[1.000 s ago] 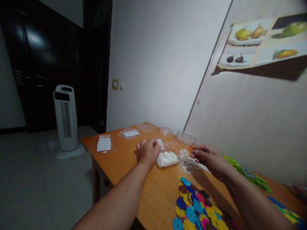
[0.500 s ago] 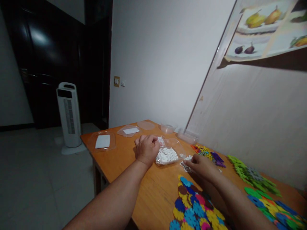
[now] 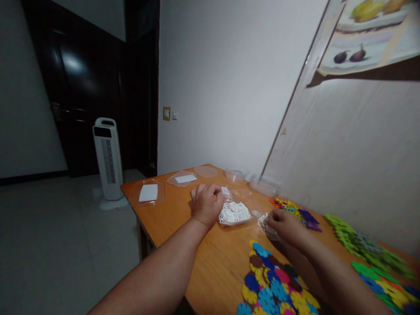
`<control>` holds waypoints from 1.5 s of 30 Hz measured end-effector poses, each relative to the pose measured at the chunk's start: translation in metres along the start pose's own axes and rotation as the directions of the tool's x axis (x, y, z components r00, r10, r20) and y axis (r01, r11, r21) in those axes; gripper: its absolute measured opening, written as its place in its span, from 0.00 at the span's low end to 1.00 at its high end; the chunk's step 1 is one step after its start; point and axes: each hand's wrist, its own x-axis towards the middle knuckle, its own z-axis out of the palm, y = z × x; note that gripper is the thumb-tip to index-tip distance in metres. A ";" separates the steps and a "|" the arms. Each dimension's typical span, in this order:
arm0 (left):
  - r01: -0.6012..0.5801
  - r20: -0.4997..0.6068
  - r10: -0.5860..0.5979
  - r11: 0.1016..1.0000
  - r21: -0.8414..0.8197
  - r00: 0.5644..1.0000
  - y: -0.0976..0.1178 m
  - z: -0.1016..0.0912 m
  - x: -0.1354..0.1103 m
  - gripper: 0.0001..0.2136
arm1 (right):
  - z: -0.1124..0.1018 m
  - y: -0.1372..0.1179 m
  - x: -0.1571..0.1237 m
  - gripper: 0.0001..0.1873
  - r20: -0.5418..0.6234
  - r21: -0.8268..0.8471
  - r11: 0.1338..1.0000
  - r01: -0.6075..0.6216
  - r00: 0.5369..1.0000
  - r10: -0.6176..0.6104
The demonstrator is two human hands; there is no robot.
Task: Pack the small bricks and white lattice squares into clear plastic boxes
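Observation:
My left hand is closed at the left side of a clear plastic container, its fingers curled at the rim. Many small white printed cards fill the container's front part. One card with reddish print shows beside my left fingertips. To the right, my right hand has thumb and forefinger pinched over a small heap of white cards on the table. What lies between those fingertips is too small to make out.
The wooden table holds colourful disc pieces in front, purple pieces and green pieces at right. Clear trays and lids line the back. A white tower fan stands on the floor.
The view has turned slightly left, so things sit further right. Both hands stay beside the container and the card heap; the right fingers have shifted slightly over the heap.

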 end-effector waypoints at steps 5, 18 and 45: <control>0.000 -0.002 0.000 1.000 -0.007 1.000 0.001 -0.001 0.000 0.03 | -0.029 -0.028 -0.007 0.14 0.027 0.497 0.864 -0.075 0.997 0.071; 0.034 0.040 -0.034 0.999 0.010 0.999 0.003 -0.003 0.000 0.03 | -0.008 0.002 -0.007 0.18 0.132 -0.336 0.939 -0.076 0.983 0.127; 0.020 0.044 -0.020 1.000 -0.006 0.999 0.003 -0.004 0.001 0.03 | -0.029 0.001 -0.013 0.13 0.229 -0.253 0.966 -0.058 0.966 0.118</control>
